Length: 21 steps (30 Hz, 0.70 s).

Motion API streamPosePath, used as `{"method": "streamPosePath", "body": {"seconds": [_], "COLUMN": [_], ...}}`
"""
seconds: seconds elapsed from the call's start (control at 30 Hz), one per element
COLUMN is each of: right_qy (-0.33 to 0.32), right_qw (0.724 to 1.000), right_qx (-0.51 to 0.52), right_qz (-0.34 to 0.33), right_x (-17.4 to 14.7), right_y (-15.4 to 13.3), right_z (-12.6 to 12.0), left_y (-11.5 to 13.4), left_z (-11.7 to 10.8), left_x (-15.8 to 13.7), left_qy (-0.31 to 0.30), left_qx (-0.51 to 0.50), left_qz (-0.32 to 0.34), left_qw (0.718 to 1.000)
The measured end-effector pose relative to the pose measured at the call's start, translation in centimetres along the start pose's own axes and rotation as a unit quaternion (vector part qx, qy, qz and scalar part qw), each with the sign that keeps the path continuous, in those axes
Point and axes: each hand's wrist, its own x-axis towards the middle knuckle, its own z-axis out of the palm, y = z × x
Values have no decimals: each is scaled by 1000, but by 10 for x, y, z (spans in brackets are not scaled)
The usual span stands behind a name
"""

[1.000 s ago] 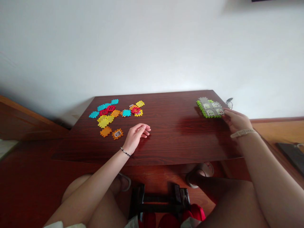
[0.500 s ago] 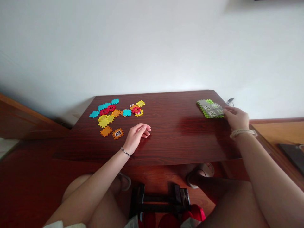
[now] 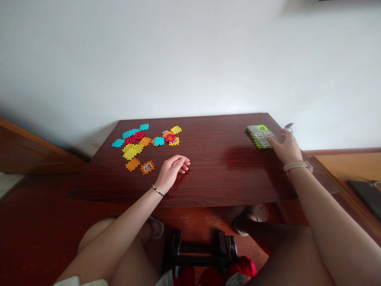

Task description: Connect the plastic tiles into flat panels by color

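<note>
My right hand [image 3: 287, 148] is over the right part of a flat panel of joined interlocking tiles [image 3: 260, 136], grey and lime green with white window inserts. Its thumb reaches across the panel's face and the fingers are spread away from it, covering the right edge; the hand is open. My left hand [image 3: 173, 169], with a beaded bracelet, rests above the table's front middle, fingers loosely bent and nothing in them. Nearest to it lies an orange tile with a white window [image 3: 148, 167]. A plain orange tile [image 3: 132, 164] is beside that one.
Loose notched tiles spread over the table's left side: yellow [image 3: 131, 152], red [image 3: 139, 135], blue [image 3: 118, 143] and a mixed cluster [image 3: 170, 138]. A dark wooden table [image 3: 208, 174] stands against a white wall. A small dark object [image 3: 288, 126] shows beyond its right edge.
My right hand has shifted left over the tile panel, its thumb now lying across the window tiles instead of at the right edge. My left hand has hardly moved.
</note>
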Motion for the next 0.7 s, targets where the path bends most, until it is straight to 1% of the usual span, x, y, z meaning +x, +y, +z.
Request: {"method": "streamPosePath", "body": {"seconds": [0.1, 0.17, 0.37, 0.5, 0.7], "right_qy": [-45, -51, -31, -7, 4], "right_qw": [996, 994, 992, 994, 995], "right_qx": [-55, -83, -118, -113, -98], "right_qz": [-47, -56, -21, -10, 0], "right_x": [-3, -4, -2, -4, -6], "right_y": [-5, -7, -11, -16, -21], "right_z": [9, 14, 22, 24, 26], "left_y": [-1, 0, 2, 0, -3], "left_z": [0, 1, 2, 2, 1], "left_x": [0, 0, -1, -1, 0], "left_qy": [-4, -3, -3, -3, -7], "left_qx": [2, 5, 17, 15, 17], "left_qz": [2, 2, 5, 7, 10], "left_qw": [1000, 1000, 1000, 1000, 1000]}}
